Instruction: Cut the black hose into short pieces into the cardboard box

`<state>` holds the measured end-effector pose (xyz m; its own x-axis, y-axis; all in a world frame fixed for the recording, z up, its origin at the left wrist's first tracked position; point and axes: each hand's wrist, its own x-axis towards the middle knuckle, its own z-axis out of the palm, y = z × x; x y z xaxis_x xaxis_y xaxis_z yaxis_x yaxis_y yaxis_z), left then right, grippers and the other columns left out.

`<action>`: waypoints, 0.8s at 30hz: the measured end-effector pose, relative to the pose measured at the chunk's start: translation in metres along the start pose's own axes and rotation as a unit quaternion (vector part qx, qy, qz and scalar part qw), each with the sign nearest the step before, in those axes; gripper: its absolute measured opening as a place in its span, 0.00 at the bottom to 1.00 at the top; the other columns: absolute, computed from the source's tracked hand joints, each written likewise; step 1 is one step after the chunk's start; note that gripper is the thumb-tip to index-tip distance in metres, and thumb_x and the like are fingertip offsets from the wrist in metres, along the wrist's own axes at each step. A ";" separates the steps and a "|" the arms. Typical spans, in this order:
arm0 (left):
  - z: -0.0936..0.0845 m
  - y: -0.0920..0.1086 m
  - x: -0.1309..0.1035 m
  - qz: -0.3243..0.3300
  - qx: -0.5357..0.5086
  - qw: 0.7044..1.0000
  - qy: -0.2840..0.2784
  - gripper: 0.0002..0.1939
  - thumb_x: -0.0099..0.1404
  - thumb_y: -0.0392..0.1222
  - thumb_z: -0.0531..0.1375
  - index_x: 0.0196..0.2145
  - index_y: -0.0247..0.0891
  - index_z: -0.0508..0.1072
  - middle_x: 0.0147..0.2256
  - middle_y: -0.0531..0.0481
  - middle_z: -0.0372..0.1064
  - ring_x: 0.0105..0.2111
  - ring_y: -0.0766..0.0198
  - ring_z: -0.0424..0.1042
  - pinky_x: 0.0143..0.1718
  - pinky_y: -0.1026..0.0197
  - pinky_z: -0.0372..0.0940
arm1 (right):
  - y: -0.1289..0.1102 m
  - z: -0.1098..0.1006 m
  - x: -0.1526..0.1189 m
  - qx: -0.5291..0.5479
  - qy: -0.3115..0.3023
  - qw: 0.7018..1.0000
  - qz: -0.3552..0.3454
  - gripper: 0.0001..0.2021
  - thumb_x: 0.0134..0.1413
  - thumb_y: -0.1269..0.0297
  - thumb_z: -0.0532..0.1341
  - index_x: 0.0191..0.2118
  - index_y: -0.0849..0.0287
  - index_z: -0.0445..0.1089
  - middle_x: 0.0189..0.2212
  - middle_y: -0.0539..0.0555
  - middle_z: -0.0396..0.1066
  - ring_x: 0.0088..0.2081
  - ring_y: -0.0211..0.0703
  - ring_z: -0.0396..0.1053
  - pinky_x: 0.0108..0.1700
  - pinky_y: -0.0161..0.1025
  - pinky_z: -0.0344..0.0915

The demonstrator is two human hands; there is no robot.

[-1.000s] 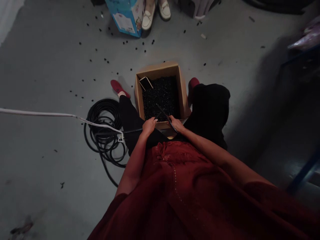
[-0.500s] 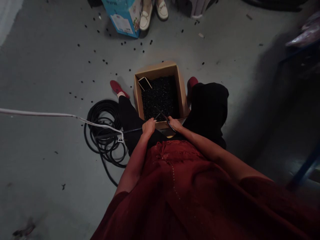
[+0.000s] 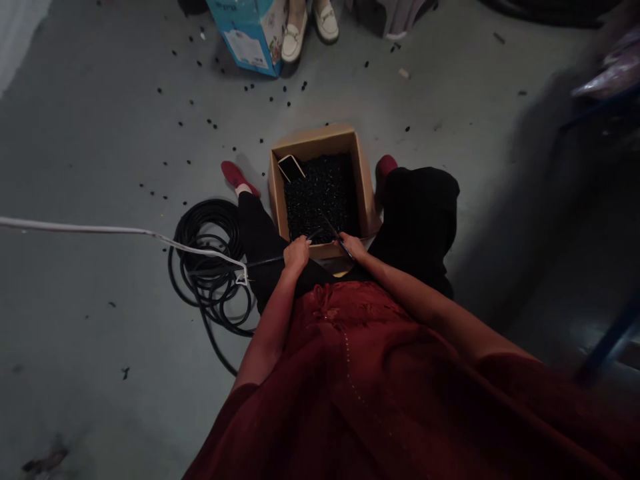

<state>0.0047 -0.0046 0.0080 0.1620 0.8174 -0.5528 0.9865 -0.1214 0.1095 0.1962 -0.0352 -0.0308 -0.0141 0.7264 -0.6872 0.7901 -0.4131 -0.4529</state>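
Note:
My left hand [image 3: 297,253] is closed around a black cord [image 3: 267,261], whose short end sticks out over the near edge of a cardboard box [image 3: 367,180]. In my right hand [image 3: 353,247] are dark scissors [image 3: 332,227], their blades pointing up and left over the box, just right of the cord's end. Many small black pieces [image 3: 323,190] fill the box. A phone-like dark rectangle with a light rim [image 3: 291,169] leans in its far left corner. The cord runs left across my leg toward a black coil [image 3: 207,230] on the floor.
A white cable [image 3: 125,230] with a hooked end [image 3: 242,275] stretches in from the left. Beyond the box are a blue carton [image 3: 246,33], a person's pale shoes [image 3: 294,40] and a stool leg [image 3: 399,20]. Small black bits dot the floor.
The scissors' blades have come closer together and turned slightly, and now sit a little right of the cord's end. My left hand still grips the cord in nearly the same place.

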 end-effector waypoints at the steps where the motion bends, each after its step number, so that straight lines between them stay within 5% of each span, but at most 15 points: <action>1: -0.001 -0.001 0.001 -0.006 -0.005 1.000 0.009 0.19 0.76 0.48 0.44 0.55 0.42 0.67 0.51 0.43 0.73 0.50 0.58 0.73 0.47 0.60 0.64 | 0.000 -0.002 -0.001 0.016 0.003 1.000 -0.001 0.20 0.68 0.53 0.49 0.54 0.60 0.68 0.45 0.62 0.77 0.49 0.50 0.74 0.45 0.37 0.63; 6: -0.003 -0.005 0.005 -0.025 -0.037 0.998 0.048 0.20 0.76 0.49 0.43 0.56 0.43 0.66 0.53 0.44 0.72 0.50 0.58 0.73 0.45 0.61 0.64 | -0.002 -0.005 -0.011 0.102 -0.004 0.995 -0.015 0.25 0.69 0.46 0.46 0.58 0.57 0.65 0.41 0.55 0.79 0.40 0.43 0.76 0.41 0.33 0.65; 12: -0.004 -0.002 0.006 -0.042 -0.066 0.995 0.061 0.19 0.76 0.49 0.43 0.56 0.44 0.67 0.51 0.45 0.74 0.50 0.58 0.74 0.44 0.61 0.63 | 0.001 0.004 -0.021 0.136 -0.008 0.990 -0.020 0.31 0.61 0.42 0.57 0.60 0.61 0.63 0.48 0.60 0.76 0.49 0.51 0.73 0.46 0.37 0.65; 24: 0.003 -0.004 0.010 -0.016 -0.070 0.994 0.082 0.21 0.76 0.49 0.43 0.57 0.43 0.67 0.53 0.45 0.73 0.51 0.57 0.73 0.45 0.61 0.64 | -0.016 0.007 -0.020 0.149 -0.035 0.988 -0.034 0.33 0.60 0.37 0.54 0.57 0.62 0.64 0.48 0.64 0.75 0.49 0.54 0.73 0.47 0.40 0.65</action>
<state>0.0027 0.0019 -0.0001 0.1131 0.9018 -0.4172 0.9764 -0.0232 0.2146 0.1797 -0.0466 -0.0134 -0.1119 0.7224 -0.6824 0.5714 -0.5150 -0.6390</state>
